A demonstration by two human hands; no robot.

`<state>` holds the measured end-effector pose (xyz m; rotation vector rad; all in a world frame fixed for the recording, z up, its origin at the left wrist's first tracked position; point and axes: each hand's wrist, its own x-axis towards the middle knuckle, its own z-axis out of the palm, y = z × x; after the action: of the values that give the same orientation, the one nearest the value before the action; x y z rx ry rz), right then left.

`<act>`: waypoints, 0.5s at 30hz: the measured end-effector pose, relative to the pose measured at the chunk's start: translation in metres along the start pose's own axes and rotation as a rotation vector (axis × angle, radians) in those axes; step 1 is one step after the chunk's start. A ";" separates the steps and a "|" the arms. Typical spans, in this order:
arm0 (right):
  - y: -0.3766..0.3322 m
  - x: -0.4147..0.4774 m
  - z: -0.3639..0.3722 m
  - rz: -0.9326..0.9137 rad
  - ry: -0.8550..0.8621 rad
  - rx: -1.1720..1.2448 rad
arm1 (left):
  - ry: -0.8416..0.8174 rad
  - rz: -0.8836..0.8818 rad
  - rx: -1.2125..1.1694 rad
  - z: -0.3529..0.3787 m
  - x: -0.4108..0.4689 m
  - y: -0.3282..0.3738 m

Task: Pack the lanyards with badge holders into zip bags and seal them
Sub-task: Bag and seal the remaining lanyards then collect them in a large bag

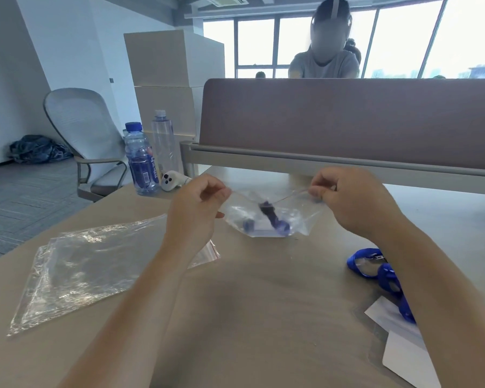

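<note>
the left hand point(196, 203) and right hand point(347, 200) each pinch one end of the top edge of a clear zip bag point(269, 217), its base resting on the worktop point(249, 303). a blue lanyard point(275, 222) lies inside the bag. left of the bag lie empty zip bags point(81, 264); right of it, more blue lanyards point(387, 278).

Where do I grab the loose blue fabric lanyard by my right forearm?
Probably pinch the bunched strap loops of the blue fabric lanyard from above, coming in from its left. The loops seem to rise off the beige table, and your right forearm covers its right side.
</note>
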<state>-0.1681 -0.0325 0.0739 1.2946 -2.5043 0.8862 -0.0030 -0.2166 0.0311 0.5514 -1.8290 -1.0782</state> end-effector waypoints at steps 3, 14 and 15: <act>0.003 0.001 0.005 0.025 -0.018 -0.021 | -0.062 0.026 0.066 0.004 -0.002 -0.001; 0.004 0.001 0.008 0.022 -0.087 -0.069 | -0.075 -0.020 -0.051 0.010 -0.004 -0.004; 0.001 0.000 0.010 0.002 -0.117 -0.022 | -0.089 -0.024 -0.053 0.012 -0.005 -0.004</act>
<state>-0.1675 -0.0379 0.0652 1.3745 -2.5962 0.8025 -0.0108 -0.2096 0.0228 0.5023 -1.8684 -1.1811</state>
